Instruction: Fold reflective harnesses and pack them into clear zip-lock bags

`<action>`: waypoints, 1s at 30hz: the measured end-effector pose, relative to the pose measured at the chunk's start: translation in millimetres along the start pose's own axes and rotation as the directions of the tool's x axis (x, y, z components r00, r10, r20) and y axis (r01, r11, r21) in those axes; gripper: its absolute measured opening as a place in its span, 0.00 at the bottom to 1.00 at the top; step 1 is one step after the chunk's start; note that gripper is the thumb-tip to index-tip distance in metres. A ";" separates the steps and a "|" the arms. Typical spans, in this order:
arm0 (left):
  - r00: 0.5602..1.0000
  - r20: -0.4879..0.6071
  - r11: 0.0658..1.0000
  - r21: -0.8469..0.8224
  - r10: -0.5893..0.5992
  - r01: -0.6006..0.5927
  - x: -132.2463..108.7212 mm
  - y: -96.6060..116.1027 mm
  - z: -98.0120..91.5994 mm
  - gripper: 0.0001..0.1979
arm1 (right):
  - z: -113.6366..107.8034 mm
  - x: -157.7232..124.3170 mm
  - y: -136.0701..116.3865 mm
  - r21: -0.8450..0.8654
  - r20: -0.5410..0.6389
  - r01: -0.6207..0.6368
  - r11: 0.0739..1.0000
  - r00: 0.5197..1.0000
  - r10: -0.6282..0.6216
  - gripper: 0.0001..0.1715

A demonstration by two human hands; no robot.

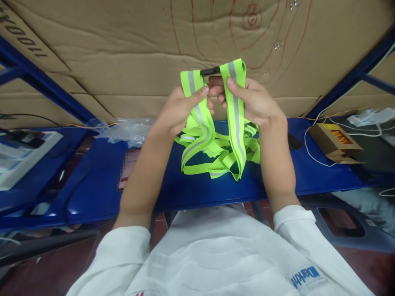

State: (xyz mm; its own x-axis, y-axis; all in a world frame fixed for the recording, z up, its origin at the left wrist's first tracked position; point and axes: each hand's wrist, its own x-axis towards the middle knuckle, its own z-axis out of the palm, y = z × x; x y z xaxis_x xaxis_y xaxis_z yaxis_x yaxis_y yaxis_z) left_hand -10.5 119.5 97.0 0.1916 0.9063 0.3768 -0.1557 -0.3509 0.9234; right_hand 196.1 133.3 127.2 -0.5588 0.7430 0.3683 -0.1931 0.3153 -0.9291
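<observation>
A neon yellow-green reflective strap (236, 111) with a grey stripe hangs between my two hands above a blue table (188, 193). My left hand (185, 102) grips one side of it, thumb pressed over the band. On the other side, my right hand (253, 98) pinches the strap with its thumb in front. A black buckle-like piece (210, 71) joins the two raised parts at the top. Lower down, the strap runs into a loose heap of the same webbing (220, 162) on the table. Some of my fingers are hidden behind the bands.
Behind the table stands a cardboard wall (123, 53) with red drawn lines. Clear plastic wrapping (126, 130) and a pink-screened phone-like item (129, 166) lie to the left. On the right are an open cardboard box (335, 142), a dark flat object (294, 142) and white cables (308, 144).
</observation>
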 end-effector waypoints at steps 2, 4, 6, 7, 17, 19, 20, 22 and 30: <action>0.998 -0.051 0.999 0.029 -0.025 0.027 0.6 0.1 -1.0 0.16 | 3.9 3.1 3.7 -0.132 -0.084 0.016 0.991 0.996 -0.027 0.16; 0.994 -0.104 0.997 0.066 -0.033 0.040 1.4 -1.1 -0.6 0.17 | 7.5 6.8 9.0 -0.253 -0.143 0.057 0.966 0.985 -0.095 0.16; 0.992 -0.122 0.995 0.096 -0.011 0.023 1.4 -2.3 0.7 0.18 | 10.1 10.2 13.8 -0.256 -0.150 0.094 0.962 0.979 -0.136 0.16; 0.994 -0.110 0.995 0.100 0.007 0.004 1.0 -2.8 1.7 0.18 | 11.2 11.6 15.5 -0.214 -0.143 0.098 0.972 0.981 -0.130 0.16; 0.993 0.105 0.995 -0.081 -0.046 0.055 -1.8 -14.7 19.0 0.18 | 5.2 9.7 20.5 -0.386 -0.187 0.008 0.923 0.979 -0.087 0.23; 0.991 0.118 0.997 -0.044 -0.055 0.061 -1.4 -17.0 17.7 0.19 | -4.1 6.3 14.3 -0.466 -0.190 0.062 0.883 0.967 -0.168 0.15; 0.988 0.145 0.998 -0.023 -0.060 0.064 -1.5 -17.7 16.4 0.21 | -8.7 4.7 10.1 -0.481 -0.194 0.082 0.873 0.961 -0.197 0.11; 0.969 0.233 0.996 0.009 -0.085 0.085 -2.5 -18.6 13.3 0.24 | -16.1 2.0 1.6 -0.472 -0.171 0.101 0.876 0.964 -0.204 0.09; 0.921 0.360 0.987 0.104 -0.149 0.120 -6.6 -19.3 5.7 0.23 | -18.8 -10.3 -10.3 -0.630 -0.005 0.032 0.776 0.999 -0.045 0.17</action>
State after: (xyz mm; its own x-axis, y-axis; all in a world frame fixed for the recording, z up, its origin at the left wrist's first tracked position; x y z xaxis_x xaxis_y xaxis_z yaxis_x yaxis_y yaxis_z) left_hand -3.2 118.9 77.1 0.5484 0.8024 0.2356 -0.0304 -0.2624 0.9645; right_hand 219.0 133.5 133.6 -0.5455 0.7312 0.4097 0.3408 0.6401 -0.6886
